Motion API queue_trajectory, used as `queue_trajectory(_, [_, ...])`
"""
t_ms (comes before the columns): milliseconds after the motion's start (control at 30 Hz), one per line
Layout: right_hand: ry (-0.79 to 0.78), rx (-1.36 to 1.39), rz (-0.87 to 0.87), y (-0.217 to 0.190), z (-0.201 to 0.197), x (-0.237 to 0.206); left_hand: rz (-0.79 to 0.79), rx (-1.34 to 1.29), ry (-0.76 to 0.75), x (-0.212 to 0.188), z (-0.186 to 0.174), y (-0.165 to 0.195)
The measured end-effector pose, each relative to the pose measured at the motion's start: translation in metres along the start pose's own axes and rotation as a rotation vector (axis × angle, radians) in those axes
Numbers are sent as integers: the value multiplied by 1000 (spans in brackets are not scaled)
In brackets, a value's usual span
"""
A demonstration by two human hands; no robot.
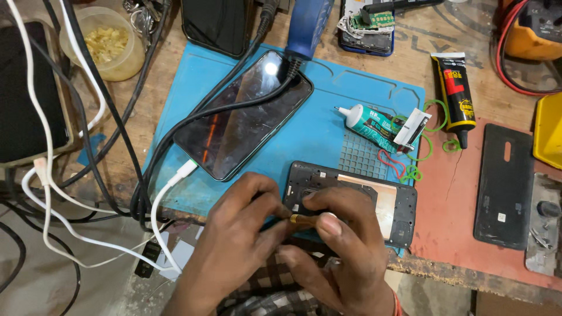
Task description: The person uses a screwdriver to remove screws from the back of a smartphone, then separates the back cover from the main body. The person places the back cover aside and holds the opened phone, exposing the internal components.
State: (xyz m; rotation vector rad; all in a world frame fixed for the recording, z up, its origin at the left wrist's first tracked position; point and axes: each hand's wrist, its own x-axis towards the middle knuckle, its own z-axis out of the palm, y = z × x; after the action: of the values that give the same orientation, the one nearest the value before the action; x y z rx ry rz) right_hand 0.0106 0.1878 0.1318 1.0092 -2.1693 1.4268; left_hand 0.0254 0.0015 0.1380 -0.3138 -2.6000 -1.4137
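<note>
Right hand (339, 246) pinching brass tool (304, 220) | left hand (240, 234) curled, gripping it | over phone frame (398, 205)

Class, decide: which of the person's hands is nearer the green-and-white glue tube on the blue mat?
Right. The right hand lies below the glue tube; the left hand sits farther left.

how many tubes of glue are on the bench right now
2. A white and green tube lies on the blue mat, and a black and yellow tube lies on the wooden bench to its right. Clutter could hide others.
</note>
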Motion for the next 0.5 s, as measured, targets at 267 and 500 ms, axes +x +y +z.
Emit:
queue_trajectory(267, [135,292,169,-3,20,-9,-49,-94,-35,2,1,-5])
queue_trajectory(500, [129,99,155,0,14,-8,-24,-119,-120,2,-6,-7])
